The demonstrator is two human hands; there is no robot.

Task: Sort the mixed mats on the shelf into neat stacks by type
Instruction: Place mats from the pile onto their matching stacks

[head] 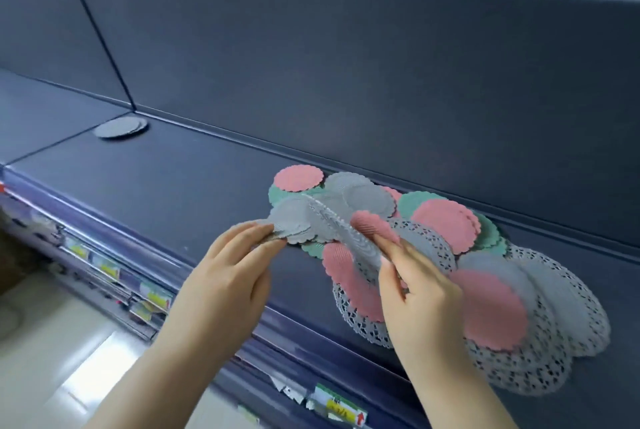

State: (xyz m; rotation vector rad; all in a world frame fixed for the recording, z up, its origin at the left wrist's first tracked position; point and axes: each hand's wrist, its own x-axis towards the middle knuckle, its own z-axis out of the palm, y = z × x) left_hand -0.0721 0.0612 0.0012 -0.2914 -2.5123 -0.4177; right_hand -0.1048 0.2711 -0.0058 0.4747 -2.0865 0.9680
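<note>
left hand (228, 269) pinches a small fan of grey round scalloped mats (294, 221) just above the dark blue shelf (173, 193). right hand (419, 293) grips a bent grey ribbed mat (363, 248), raised off the mixed pile. the pile's pink scalloped mats (446, 224), green scalloped mats (412, 202) and grey ones overlap white lace doilies (519, 376) near the shelf's back edge. a separate grey mat stack (119, 127) lies well apart, far left.

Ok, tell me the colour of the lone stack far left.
The lone stack is grey; head view.
</note>
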